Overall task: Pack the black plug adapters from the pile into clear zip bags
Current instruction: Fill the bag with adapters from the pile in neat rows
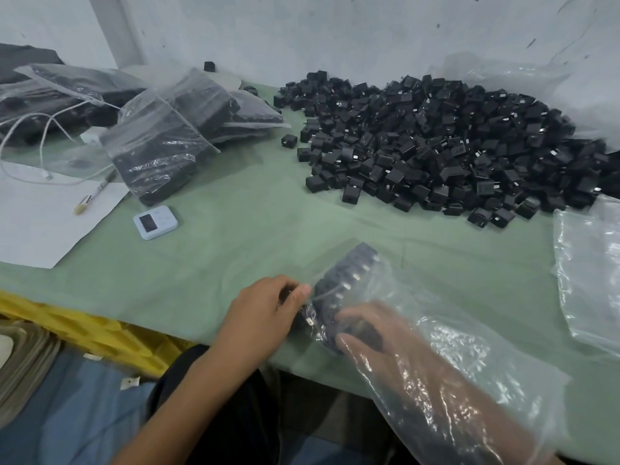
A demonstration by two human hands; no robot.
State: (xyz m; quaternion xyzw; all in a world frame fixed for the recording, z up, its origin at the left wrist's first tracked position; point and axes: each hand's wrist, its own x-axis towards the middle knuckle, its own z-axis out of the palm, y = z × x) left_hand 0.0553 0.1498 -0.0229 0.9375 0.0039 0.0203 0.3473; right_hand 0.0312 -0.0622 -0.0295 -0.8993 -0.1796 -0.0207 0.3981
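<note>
A big pile of black plug adapters (446, 142) covers the far right of the green table (235, 243). Near the front edge lies a clear zip bag (446, 374) with a row of adapters (345, 280) inside at its closed end. My right hand (372, 330) is deep inside the bag, forearm covered by plastic, fingers curled round the adapters there. My left hand (268, 307) grips the bag's end from outside, thumb and fingers pinching the plastic against the adapters.
Several filled zip bags (157, 149) lie at the back left with a white cable (43, 135). A white sheet (43, 216), a pen (97, 193) and a small white timer (155, 222) sit left. Empty clear bags (587, 273) lie at the right edge.
</note>
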